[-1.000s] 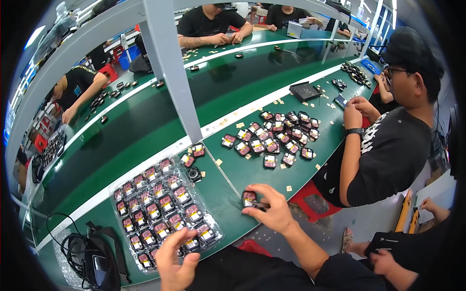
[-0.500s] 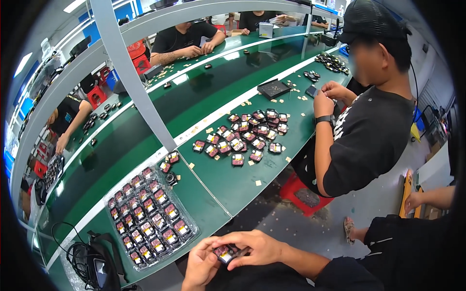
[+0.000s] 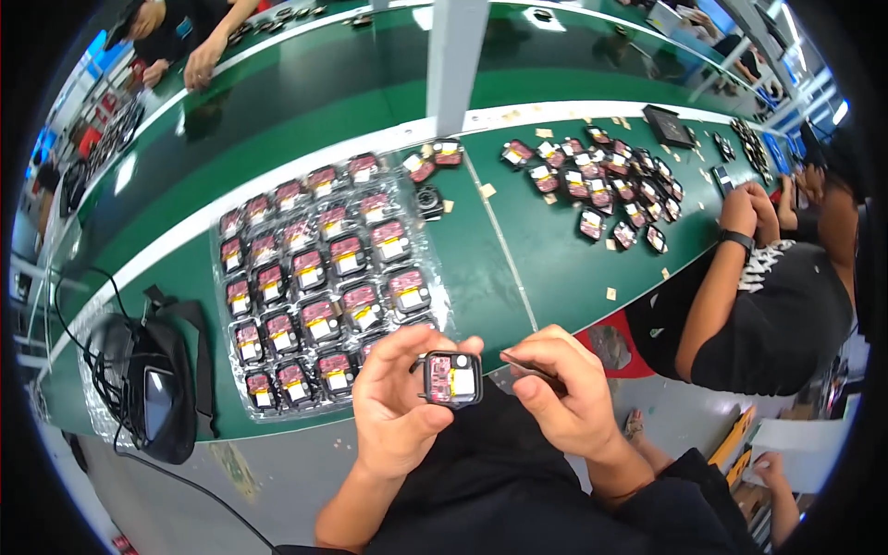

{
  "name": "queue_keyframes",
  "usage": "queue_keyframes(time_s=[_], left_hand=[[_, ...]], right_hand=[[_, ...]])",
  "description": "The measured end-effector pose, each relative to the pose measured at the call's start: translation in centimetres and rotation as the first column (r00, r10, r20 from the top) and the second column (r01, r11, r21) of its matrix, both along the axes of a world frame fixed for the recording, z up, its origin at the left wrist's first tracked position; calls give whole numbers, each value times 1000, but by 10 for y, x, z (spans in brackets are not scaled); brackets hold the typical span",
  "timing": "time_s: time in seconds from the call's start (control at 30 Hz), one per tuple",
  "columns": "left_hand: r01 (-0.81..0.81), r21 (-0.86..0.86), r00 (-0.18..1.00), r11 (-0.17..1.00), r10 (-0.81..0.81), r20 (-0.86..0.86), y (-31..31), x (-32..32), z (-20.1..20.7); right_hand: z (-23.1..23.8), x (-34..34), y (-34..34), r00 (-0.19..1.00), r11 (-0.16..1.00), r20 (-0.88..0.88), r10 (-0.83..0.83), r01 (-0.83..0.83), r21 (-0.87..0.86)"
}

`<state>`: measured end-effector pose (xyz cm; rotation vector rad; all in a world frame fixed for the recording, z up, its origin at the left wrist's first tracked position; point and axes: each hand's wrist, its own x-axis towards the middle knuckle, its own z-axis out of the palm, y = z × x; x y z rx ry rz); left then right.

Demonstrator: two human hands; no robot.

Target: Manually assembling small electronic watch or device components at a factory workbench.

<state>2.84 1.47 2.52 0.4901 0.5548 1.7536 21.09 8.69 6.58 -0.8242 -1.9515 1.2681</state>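
Observation:
Between the fingers and thumb of my left hand [image 3: 393,407] is a small square watch body [image 3: 451,379], black-framed, with a reddish circuit board, a yellow strip and a white block facing up. My right hand [image 3: 569,398] pinches a thin dark flat piece [image 3: 535,368], seen nearly edge-on; its exact kind I cannot tell. A small gap separates this piece from the watch body. Both hands are over my lap, in front of the table edge. Just beyond them lies a clear plastic tray [image 3: 433,268] with rows of similar open watch bodies [image 3: 347,256].
A loose pile of similar watch bodies [image 3: 601,180] lies to the right on the green table [image 3: 481,277]. A black bag [image 3: 139,388] with cables is at the left. A grey post [image 3: 453,69] rises beyond the tray. A co-worker [image 3: 777,305] sits at the right.
The view has swung to the right-hand side less and centres on the tray. My hands have moved apart; the right one now holds the dark piece away from the watch body.

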Motion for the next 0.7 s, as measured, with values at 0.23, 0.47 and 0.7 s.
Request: queue_keyframes(time_s=[0.23,0.47,0.7], left_hand=[[-153,207,938,966,208,-278,-10,-9,-23],[-98,185,917,978,161,-364,-17,-29,-15],[332,-97,909,938,-346,-233,-27,-55,2]], right_hand=[[-9,-33,-8,952,745,-304,-28,-183,-641],[-4,-44,5,989,804,-145,-8,-80,-589],[17,-56,16,960,832,-21,280,-254,-493]])
